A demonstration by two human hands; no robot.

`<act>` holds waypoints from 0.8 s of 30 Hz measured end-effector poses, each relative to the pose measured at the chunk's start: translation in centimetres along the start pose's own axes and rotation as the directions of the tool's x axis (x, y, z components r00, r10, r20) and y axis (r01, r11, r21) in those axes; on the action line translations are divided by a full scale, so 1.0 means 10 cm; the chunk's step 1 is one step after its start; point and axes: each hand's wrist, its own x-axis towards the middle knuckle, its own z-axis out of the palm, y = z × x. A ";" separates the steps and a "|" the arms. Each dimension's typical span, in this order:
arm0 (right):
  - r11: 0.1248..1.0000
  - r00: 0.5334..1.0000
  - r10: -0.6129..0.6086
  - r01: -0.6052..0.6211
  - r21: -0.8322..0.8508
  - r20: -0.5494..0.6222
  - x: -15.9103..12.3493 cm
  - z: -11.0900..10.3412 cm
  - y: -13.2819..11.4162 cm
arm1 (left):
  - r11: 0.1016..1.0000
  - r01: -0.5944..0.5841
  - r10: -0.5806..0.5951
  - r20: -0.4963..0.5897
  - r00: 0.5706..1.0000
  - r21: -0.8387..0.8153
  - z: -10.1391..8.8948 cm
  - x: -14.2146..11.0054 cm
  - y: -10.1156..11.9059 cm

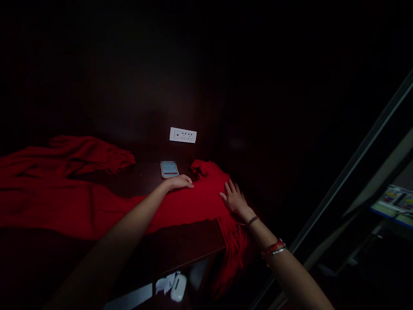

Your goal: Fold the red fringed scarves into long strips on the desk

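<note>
Hands (235,200) on red fringed cloth (193,203), phone (170,169) and socket (183,135) beyond

The scarf (187,204) lies across the desk (189,241) (a phone (169,169) just behind it).

The scarf (193,202) is plain red and soft-looking. It lies spread lengthwise along the table (187,243), out of view on the left. Toward the table's right edge it is broad and mostly smooth, set back from the front edge, with a bunched fold toward the back edge. Its fringe (234,241) there hangs in loose strands over the right edge, near the front right corner. Farther left, a rumpled stretch lies nearer the back edge, ending in more tassels (119,160).
</note>
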 end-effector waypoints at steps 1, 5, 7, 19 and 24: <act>1.000 1.000 0.002 -0.002 0.004 0.010 0.00 0.00 0.01 | 0.998 0.006 -0.005 0.011 1.000 -0.070 0.00 0.00 0.01; 1.000 0.999 0.012 -0.013 0.021 0.034 0.02 0.00 0.01 | 0.973 0.028 -0.029 -0.004 1.000 -0.229 -0.01 0.02 0.03; 0.999 0.998 0.020 -0.022 0.037 0.052 0.03 -0.01 0.00 | 0.972 0.025 -0.044 -0.073 0.996 -0.235 0.00 0.05 0.03; 0.990 0.989 -0.144 0.144 -0.005 -0.045 0.29 -0.26 -0.20 | 0.956 -0.063 -0.005 -0.231 0.973 -0.285 0.15 0.11 -0.04; 0.968 0.968 -0.242 0.236 -0.091 -0.067 0.60 -0.44 -0.09 | 0.956 -0.136 0.049 -0.314 0.948 -0.259 0.14 0.15 -0.03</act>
